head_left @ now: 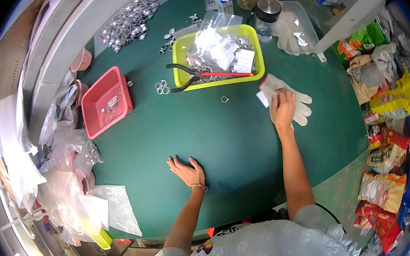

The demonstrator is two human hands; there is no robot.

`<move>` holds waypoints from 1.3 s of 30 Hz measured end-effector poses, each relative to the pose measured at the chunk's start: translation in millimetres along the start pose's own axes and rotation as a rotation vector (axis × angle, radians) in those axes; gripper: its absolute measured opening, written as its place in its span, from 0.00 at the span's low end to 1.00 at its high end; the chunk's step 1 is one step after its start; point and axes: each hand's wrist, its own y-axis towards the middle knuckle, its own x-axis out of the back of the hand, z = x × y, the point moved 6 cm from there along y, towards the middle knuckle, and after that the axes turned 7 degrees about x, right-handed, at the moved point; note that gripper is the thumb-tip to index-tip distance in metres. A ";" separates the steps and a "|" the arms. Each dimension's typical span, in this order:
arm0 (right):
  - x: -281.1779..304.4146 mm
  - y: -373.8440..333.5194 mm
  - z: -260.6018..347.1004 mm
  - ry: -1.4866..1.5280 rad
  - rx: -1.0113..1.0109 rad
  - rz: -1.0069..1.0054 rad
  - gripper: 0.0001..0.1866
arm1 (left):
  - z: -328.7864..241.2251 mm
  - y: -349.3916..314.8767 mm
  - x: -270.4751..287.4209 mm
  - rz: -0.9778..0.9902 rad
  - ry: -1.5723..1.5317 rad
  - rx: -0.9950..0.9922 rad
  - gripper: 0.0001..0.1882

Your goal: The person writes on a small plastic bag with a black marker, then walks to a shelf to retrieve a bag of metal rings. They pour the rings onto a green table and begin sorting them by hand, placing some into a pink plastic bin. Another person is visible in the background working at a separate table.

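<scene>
My left hand (188,172) lies on the green table (180,125) near its front edge, fingers spread and nothing in them. Farther off to the right, my right hand (283,110) rests on a white knitted work glove (300,100), its fingers bent and close together on the fabric. The glove lies flat with its fingers toward the right and a red-edged cuff at the upper left. A small white slip (262,99) sticks out beside the glove, left of my right hand. A single small metal ring (224,99) lies left of the glove.
A yellow-green basket (214,82) holds bags, metal parts, pliers (186,78) and a red pen (226,74). Nearby are several rings (162,87), a pink tray (96,130), a heap of metal parts (132,23) and a lidded jar (266,22). Plastic bags (69,158) crowd the left edge.
</scene>
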 end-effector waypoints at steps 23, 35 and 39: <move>8.3 -3.3 0.0 -0.157 0.055 0.143 0.23 | 0.6 -1.6 -1.0 -0.047 0.001 -0.018 0.27; 47.7 -49.2 39.5 0.026 0.035 0.187 0.17 | -1.5 -2.0 6.6 -0.018 -0.023 0.036 0.28; 86.0 -119.0 64.1 0.137 -0.071 0.215 0.13 | 1.7 -2.9 5.2 -0.048 0.013 0.027 0.28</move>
